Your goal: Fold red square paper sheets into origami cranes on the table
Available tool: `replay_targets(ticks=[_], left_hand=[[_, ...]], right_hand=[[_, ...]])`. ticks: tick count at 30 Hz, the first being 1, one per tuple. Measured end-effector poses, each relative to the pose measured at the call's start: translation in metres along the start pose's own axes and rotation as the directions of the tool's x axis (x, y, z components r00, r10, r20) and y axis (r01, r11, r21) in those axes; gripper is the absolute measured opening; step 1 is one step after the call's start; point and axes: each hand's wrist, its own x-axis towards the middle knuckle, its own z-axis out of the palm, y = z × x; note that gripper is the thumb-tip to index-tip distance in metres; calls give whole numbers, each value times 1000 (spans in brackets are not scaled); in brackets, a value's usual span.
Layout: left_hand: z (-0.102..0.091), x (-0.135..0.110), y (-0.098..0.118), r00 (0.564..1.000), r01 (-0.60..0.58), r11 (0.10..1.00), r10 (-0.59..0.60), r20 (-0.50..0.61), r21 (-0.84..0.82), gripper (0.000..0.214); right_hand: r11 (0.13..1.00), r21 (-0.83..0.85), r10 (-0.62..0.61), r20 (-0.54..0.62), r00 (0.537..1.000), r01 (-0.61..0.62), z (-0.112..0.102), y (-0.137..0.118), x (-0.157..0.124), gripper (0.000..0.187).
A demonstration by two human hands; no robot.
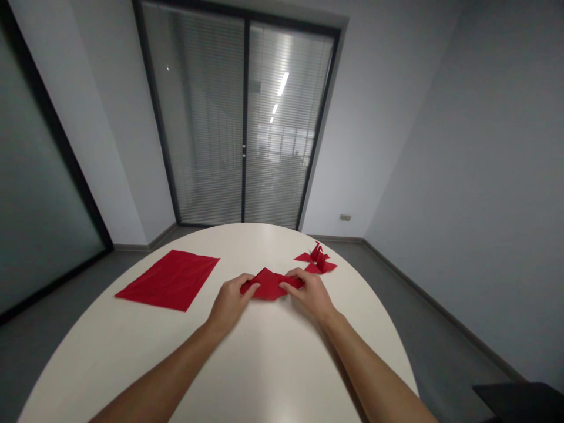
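A folded piece of red paper (267,285) is held between my two hands near the middle of the table, its pointed tip facing away from me. My left hand (231,298) pinches its left end between thumb and fingers. At its right end, my right hand (309,292) grips the paper with the thumb on the near side. The fingers behind the paper are partly hidden.
A flat, creased red paper square (170,281) lies on the left of the round white table (264,364). Folded red paper cranes (318,258) sit at the back right. A dark object (520,399) stands at the lower right, beyond the table's edge.
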Motion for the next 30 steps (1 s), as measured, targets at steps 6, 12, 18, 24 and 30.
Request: replay_targets(ticks=[6,12,18,24,30], left_hand=[[7,3,-2,979,189,935,-201,-12,-299,26],[12,2,-12,924,363,841,-380,41,-402,39],[14,0,-14,911,412,910,-412,12,-45,16],[8,-3,-3,930,318,832,-367,21,455,16],[10,-5,-11,996,60,869,-88,34,490,40]], right_hand=[[943,317,159,-147,976,-106,9,19,4,41],[929,343,195,-142,970,-137,13,27,6,41],[997,-10,-81,25,996,81,9,8,0,17],[944,-46,-287,376,881,327,12,-7,-7,48],[950,-73,-244,433,868,304,7,-1,-7,61]])
